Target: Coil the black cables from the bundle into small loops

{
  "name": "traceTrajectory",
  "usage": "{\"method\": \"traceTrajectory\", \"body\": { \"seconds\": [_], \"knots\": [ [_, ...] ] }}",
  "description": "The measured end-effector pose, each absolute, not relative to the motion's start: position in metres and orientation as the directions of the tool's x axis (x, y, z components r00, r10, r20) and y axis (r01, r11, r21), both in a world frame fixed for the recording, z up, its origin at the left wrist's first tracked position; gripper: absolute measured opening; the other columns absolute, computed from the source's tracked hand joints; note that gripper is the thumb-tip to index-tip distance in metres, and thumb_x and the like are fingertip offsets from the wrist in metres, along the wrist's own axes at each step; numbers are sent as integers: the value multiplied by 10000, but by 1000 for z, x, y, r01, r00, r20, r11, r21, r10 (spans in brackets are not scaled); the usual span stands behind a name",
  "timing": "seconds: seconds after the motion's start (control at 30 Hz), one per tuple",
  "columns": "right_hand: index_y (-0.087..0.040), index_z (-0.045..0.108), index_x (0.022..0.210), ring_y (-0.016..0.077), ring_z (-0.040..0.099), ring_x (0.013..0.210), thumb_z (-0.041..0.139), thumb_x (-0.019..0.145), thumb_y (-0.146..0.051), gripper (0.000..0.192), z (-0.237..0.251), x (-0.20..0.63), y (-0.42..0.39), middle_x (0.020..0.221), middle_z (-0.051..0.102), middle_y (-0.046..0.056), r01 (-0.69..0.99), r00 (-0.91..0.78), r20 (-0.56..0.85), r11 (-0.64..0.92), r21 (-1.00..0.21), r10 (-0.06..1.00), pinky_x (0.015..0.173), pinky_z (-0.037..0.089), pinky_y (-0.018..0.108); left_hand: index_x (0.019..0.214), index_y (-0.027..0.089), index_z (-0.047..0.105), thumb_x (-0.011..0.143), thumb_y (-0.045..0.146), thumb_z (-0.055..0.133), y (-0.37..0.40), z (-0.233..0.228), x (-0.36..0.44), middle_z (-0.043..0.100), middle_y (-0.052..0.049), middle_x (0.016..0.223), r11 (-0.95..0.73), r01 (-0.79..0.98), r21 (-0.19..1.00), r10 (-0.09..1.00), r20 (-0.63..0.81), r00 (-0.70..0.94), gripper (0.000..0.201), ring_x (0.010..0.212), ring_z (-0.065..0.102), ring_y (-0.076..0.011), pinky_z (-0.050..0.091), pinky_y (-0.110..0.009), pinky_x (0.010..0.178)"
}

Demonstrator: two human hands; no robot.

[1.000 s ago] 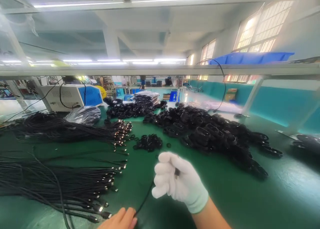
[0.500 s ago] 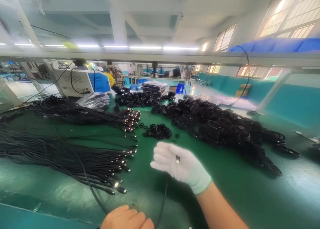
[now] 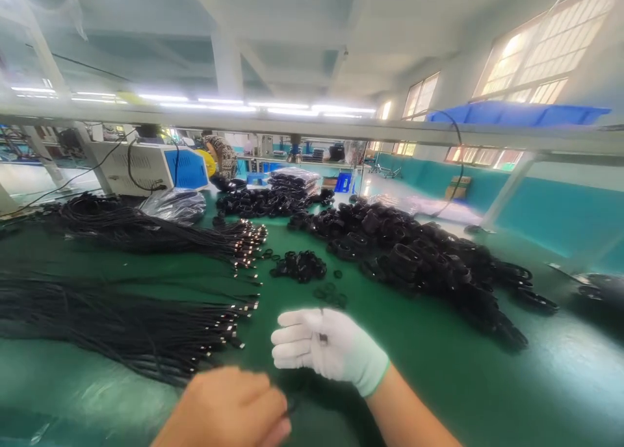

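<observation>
My right hand [image 3: 336, 353], in a white glove, is held palm up over the green table, fingers stretched to the left and thumb folded across the palm. Beneath the thumb shows a small dark cable end [image 3: 323, 338]. My bare left hand [image 3: 229, 405] is curled closed at the bottom of the view, blurred, lower and left of the glove. A short dark bit of cable [image 3: 291, 406] shows by its fingers; the rest is hidden. To the left lie straight black cables [image 3: 146, 323] with metal-tipped plugs. Small black rings [image 3: 299, 265] are heaped beyond the glove.
Coiled black cables [image 3: 414, 258] form a large pile at the right. Another cable bundle [image 3: 160, 229] and a clear plastic bag [image 3: 175, 205] lie at back left, near a white-and-blue machine [image 3: 146, 164]. A rail [image 3: 312, 127] crosses above the table. A person [image 3: 221, 154] is beyond.
The view has shifted slightly. My left hand has come up and left, showing more of it. My gloved right hand sits lower and further left, and the plug in its palm shows less.
</observation>
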State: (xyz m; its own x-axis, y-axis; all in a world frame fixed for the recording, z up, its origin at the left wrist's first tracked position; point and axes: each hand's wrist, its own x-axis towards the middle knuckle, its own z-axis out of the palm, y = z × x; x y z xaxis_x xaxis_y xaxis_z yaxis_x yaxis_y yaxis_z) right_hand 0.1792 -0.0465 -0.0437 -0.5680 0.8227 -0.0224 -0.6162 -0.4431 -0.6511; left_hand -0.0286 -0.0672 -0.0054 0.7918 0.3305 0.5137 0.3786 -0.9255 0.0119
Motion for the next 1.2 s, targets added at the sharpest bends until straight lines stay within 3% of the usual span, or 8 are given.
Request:
{"method": "traceTrajectory", "body": {
  "seconds": [0.13, 0.23, 0.47, 0.67, 0.87, 0.97, 1.07, 1.2],
  "knots": [
    [-74, 568, 1096, 258, 643, 906, 642, 770, -394, 463, -47, 167, -58, 999, 651, 177, -497, -694, -15, -494, -714, 720, 918, 374, 506, 769, 225, 641, 886, 289, 475, -41, 33, -28, 611, 32, 694, -808, 544, 226, 589, 316, 744, 213, 639, 557, -107, 367, -203, 580],
    [-76, 551, 1128, 273, 637, 946, 622, 788, -418, 487, -42, 164, -63, 1024, 643, 195, -483, -744, 15, -523, -703, 668, 925, 371, 529, 770, 229, 650, 868, 261, 502, -24, 42, -23, 645, 51, 770, -730, 578, 364, 668, 204, 716, 180, 704, 566, -98, 373, -188, 626],
    [-55, 544, 1153, 293, 638, 949, 625, 794, -331, 460, -43, 158, -69, 1013, 650, 202, -491, -764, 30, -550, -676, 645, 866, 421, 544, 746, 222, 649, 831, 265, 555, -12, 35, -5, 654, 66, 769, -674, 557, 486, 700, 179, 691, 134, 726, 565, -100, 378, -187, 649],
    [-101, 562, 1067, 258, 649, 882, 669, 759, -346, 409, -33, 160, -71, 906, 648, 107, -581, -716, 59, -548, -601, 695, 856, 418, 548, 764, 186, 634, 880, 291, 452, 10, 13, 2, 645, 41, 754, -628, 520, 579, 676, 74, 733, 240, 709, 564, -109, 398, -186, 617],
    [-164, 538, 840, 105, 522, 625, 661, 778, -305, 197, -14, 181, -60, 687, 502, -38, -816, -433, 156, -313, -485, 888, 783, 457, 401, 779, 183, 591, 918, 249, 349, -2, -38, -11, 639, -3, 767, -620, 728, 294, 776, 96, 623, 287, 718, 584, -144, 384, -225, 635],
    [-160, 539, 827, 92, 494, 619, 623, 813, -267, 137, -19, 181, -55, 680, 493, -39, -831, -339, 138, -228, -507, 930, 780, 448, 363, 750, 193, 580, 890, 204, 395, -40, -40, -11, 637, 1, 720, -745, 658, 104, 666, 69, 743, 233, 621, 569, -143, 344, -235, 572],
    [-118, 569, 941, 131, 576, 694, 624, 811, -262, 201, -34, 171, -58, 746, 584, 23, -739, -432, 116, -278, -613, 894, 760, 455, 352, 700, 195, 570, 887, 214, 424, -61, -13, -8, 601, 6, 651, -855, 518, 22, 507, 244, 827, 238, 549, 509, -140, 299, -262, 535],
    [-39, 565, 1072, 243, 663, 777, 664, 757, -322, 434, -44, 158, -69, 905, 662, 167, -581, -694, 125, -450, -678, 709, 754, 476, 434, 728, 198, 618, 838, 403, 563, -37, 34, -7, 600, 16, 697, -866, 494, 73, 487, 345, 802, 238, 643, 513, -125, 326, -250, 601]
  ]
}}
